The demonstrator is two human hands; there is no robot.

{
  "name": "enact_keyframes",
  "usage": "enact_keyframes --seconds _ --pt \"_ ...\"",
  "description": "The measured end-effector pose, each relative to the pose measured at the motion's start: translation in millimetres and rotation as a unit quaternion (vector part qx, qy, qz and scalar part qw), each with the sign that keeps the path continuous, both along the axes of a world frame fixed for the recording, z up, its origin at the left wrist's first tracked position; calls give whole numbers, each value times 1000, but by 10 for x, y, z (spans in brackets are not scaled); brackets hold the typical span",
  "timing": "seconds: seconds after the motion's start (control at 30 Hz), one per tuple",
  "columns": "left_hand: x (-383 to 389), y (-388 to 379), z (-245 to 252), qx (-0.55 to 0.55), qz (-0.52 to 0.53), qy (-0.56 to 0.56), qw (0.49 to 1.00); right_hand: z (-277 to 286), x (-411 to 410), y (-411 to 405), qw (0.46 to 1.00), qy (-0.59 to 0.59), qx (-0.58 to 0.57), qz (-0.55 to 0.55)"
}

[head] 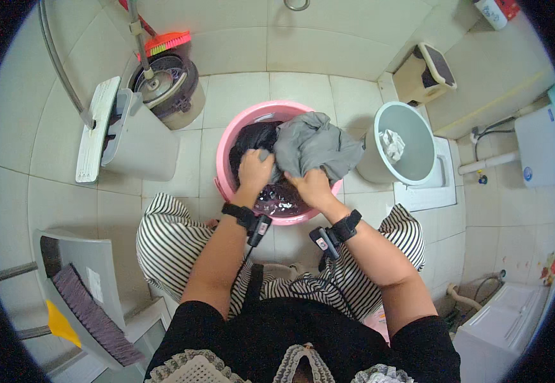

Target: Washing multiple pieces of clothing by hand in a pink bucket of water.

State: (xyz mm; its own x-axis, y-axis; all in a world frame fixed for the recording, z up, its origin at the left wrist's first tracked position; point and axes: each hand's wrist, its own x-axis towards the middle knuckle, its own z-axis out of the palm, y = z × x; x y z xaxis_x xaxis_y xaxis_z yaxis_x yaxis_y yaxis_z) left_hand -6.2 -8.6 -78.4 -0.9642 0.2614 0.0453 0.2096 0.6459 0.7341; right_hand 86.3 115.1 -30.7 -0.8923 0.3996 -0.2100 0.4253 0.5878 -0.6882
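In the middle of the head view, a pink plastic basin (pixel 223 143) holds water, dark cloth (pixel 253 136) and part of a grey garment (pixel 315 141). The grey fabric bulges above the basin and hangs over its right rim. My left hand (pixel 256 170) is closed on a fold of the grey garment over the basin's left half. With bent fingers, my right hand (pixel 312 187) grips the lower edge of the same garment near the front right rim. Each wrist wears a black strap with a small device. Most fingertips are hidden by fabric.
A pale blue bucket (pixel 414 143) with white cloth (pixel 392 145) stands right of the basin, beside a squat toilet (pixel 425 198). To the left are a grey bin-shaped bucket (pixel 145 143), a flat mop (pixel 96 134) and a spin mop bucket (pixel 186 105). A step stool (pixel 423 74) stands far right.
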Motion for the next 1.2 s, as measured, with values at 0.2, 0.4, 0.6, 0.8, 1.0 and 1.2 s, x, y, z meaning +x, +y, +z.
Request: enact_keyframes --seconds 0.2,0.4,0.6,0.8,1.0,1.2 --pt "37 73 279 218 -116 -202 948 -19 299 0 892 149 326 276" --pt "156 -33 104 -4 -313 -154 937 176 373 -187 876 -39 190 442" --pt "140 -163 202 120 -280 -301 904 510 389 230 977 -55 50 202" --pt "369 -309 1130 152 -496 -64 852 568 420 24 902 314 171 242" --pt "284 -663 1449 148 -364 -38 919 862 176 49 954 68 -104 273" --pt "139 -928 1188 166 -217 -42 961 2090 -61 222 929 127 -347 28"
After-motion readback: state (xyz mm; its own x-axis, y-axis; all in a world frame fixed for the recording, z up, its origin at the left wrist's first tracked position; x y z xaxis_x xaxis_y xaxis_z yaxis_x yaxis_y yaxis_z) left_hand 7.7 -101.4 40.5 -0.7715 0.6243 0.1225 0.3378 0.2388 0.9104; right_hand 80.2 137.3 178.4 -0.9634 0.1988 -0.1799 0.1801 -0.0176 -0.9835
